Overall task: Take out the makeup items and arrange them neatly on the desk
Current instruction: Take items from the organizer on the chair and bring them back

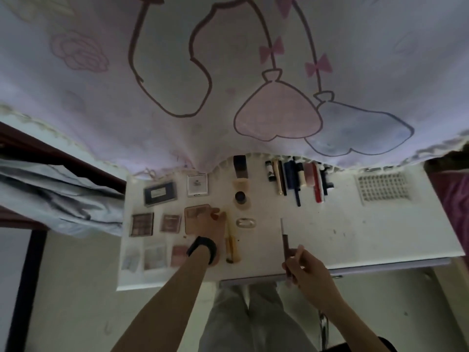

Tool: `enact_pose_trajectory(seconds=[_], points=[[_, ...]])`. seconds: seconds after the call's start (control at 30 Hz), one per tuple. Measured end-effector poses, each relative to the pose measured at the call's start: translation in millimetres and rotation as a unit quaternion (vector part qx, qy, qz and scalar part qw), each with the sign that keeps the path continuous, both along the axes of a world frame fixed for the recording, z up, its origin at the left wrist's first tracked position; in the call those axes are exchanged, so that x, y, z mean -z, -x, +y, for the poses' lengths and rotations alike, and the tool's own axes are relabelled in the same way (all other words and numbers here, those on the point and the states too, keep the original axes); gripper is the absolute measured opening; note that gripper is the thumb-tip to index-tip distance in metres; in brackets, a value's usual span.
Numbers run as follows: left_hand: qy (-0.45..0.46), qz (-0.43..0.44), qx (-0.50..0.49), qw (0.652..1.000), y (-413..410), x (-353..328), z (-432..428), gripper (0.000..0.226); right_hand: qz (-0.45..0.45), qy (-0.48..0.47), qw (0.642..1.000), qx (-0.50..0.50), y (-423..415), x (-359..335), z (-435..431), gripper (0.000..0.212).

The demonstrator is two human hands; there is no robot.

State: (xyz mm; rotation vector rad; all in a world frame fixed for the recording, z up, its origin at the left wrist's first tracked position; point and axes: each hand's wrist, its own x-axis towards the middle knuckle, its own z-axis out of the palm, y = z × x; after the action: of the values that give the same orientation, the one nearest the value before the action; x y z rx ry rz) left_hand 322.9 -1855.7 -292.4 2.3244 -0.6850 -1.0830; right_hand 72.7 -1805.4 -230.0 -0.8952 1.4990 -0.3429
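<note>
Head view: palettes (pixel 142 223) and pens (pixel 299 179) lie in rows on the tabletop (pixel 355 232). My left grip (pixel 215 227) rests on the pink palette (pixel 196 215); clasping or not, I cannot tell. My right grip (pixel 308 268) pinches a slim wand (pixel 283 237), not yet placed. Judged nearly done.

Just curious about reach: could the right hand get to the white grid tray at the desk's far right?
Probably yes: nothing lies between the right hand and the grid tray, though the hand already holds a slim stick.
</note>
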Motion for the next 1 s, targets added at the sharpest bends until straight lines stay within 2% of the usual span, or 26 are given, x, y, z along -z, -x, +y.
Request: enact_pose_trajectory(seconds=[0.03,0.13,0.23,0.33,0.4,0.57,0.63,0.7,0.83,0.9,1.0], points=[[0.019,0.011,-0.018,1.000,3.0,-6.9,3.1,0.007,-0.011,-0.001,1.000,0.005,-1.1,-5.7,-1.5,0.012],[0.100,0.054,-0.071,0.991,17.4,-30.7,11.4,0.020,-0.051,0.004,0.999,0.017,-2.7,-19.9,-5.8,0.012],[0.141,0.036,0.025,0.989,37.7,-58.4,9.1,0.017,-0.060,0.032,0.998,0.004,-2.6,-29.6,-13.4,0.013],[0.095,0.090,0.185,0.974,61.6,-78.8,-1.1,0.020,-0.053,0.067,0.996,-0.032,-1.6,-33.9,-20.6,0.013],[0.056,0.116,0.255,0.958,75.1,-85.4,-7.7,0.019,-0.047,0.081,0.995,-0.044,1.1,-33.2,-23.7,0.014],[0.041,0.177,0.301,0.936,92.3,-88.3,-22.4,0.016,-0.022,0.096,0.995,-0.007,11.9,-21.2,-26.7,0.015],[0.028,0.167,0.317,0.933,99.7,-82.9,-25.6,0.020,-0.014,0.095,0.995,0.008,17.4,-14.1,-28.9,0.016],[0.029,0.159,0.281,0.946,107.9,-76.1,-32.1,0.020,-0.008,0.085,0.996,0.025,23.6,-6.7,-31.8,0.018],[0.011,0.187,0.095,0.978,114.9,-55.9,-64.5,0.015,0.024,0.072,0.995,0.067,38.8,13.5,-41.4,0.017],[-0.003,0.149,0.079,0.986,115.3,-44.6,-84.6,0.017,0.044,0.057,0.993,0.089,47.9,25.0,-51.0,0.020],[-0.037,0.060,0.112,0.991,113.5,-31.5,-108.0,0.033,0.063,0.031,0.990,0.122,60.4,43.3,-76.4,0.023]])
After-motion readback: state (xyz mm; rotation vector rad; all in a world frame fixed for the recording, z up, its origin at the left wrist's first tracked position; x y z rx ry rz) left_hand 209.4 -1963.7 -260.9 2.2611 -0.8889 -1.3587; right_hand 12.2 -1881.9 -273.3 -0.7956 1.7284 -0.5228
